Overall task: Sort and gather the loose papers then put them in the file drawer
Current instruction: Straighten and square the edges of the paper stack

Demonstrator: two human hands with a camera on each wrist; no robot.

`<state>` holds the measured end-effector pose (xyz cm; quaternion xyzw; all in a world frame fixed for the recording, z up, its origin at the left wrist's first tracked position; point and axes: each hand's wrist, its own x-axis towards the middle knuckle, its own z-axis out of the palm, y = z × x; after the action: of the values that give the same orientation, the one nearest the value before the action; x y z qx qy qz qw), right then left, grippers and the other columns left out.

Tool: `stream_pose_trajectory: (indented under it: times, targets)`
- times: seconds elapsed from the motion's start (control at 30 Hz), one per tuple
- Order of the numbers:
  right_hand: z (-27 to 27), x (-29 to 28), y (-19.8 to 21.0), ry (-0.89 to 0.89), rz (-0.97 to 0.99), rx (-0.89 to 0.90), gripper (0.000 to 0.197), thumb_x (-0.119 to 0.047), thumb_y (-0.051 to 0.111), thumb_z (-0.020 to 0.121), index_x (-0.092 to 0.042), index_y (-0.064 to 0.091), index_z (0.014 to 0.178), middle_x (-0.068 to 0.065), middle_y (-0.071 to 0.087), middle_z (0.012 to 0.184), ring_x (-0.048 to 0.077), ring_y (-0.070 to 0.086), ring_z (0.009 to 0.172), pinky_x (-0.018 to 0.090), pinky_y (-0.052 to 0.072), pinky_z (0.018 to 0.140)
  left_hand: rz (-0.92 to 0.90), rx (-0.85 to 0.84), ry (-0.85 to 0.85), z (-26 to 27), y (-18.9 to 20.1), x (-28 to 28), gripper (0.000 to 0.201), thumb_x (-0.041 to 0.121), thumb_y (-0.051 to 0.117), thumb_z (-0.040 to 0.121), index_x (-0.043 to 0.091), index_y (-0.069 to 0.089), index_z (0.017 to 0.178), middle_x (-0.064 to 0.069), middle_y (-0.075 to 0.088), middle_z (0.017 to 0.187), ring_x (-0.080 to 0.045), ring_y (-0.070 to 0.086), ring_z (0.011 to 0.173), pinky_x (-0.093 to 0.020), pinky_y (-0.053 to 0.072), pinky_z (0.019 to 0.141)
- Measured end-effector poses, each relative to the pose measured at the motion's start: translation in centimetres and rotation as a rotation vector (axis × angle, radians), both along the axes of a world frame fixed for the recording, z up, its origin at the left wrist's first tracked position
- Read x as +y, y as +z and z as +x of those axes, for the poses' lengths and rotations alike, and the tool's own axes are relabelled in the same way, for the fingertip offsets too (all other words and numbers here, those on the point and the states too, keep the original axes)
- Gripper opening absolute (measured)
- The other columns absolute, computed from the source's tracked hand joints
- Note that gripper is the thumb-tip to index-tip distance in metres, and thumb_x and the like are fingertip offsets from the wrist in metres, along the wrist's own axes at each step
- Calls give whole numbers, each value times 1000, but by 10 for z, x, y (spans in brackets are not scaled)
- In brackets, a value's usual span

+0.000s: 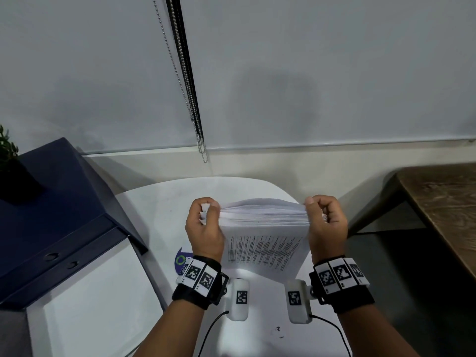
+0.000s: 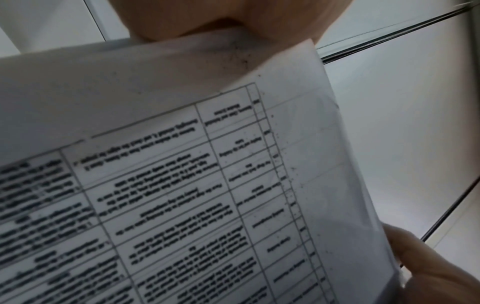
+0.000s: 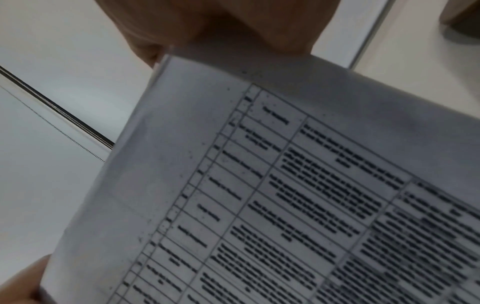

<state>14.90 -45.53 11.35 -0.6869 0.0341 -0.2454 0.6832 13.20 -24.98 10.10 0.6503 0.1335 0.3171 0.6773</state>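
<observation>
A thick stack of white printed papers (image 1: 265, 222) stands on edge above a white round table (image 1: 159, 210), its printed face toward me. My left hand (image 1: 206, 222) grips the stack's left end, thumb on the near face. My right hand (image 1: 325, 220) grips the right end the same way. In the left wrist view the sheet of tables (image 2: 182, 185) fills the frame, with a thumb (image 2: 428, 265) at its lower right edge. In the right wrist view the same stack (image 3: 285, 195) is held from above by curled fingers (image 3: 221, 26). No file drawer is in view.
A dark blue box file (image 1: 59, 215) lies at the left with a potted plant (image 1: 7, 155) on it. A brown wooden table (image 1: 443, 210) stands at the right. A blind's bead chain (image 1: 190, 99) hangs in front of the wall. A blue-green sticker (image 1: 181, 261) shows under my left wrist.
</observation>
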Motion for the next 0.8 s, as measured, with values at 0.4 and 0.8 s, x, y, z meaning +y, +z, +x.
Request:
stream_pose_trajectory:
  times: [0.4, 0.8]
  targets:
    - [-15, -27, -56, 303, -207, 87, 57, -22, 68, 76, -18, 43, 127, -31, 57, 113, -4, 61, 101, 19, 51, 85, -103, 89, 8, 19, 1, -5, 57, 70, 46, 82, 13, 54, 78, -1, 52, 75, -13, 48, 70, -31, 41, 72]
    - [-6, -16, -69, 227, -318, 309, 65, -21, 67, 89, -14, 30, 142, 2, 61, 120, 22, 63, 108, 43, 53, 93, 328, 361, -452, -8, -50, 20, 56, 14, 67, 90, 34, 34, 131, 31, 51, 122, 9, 52, 116, 1, 36, 87]
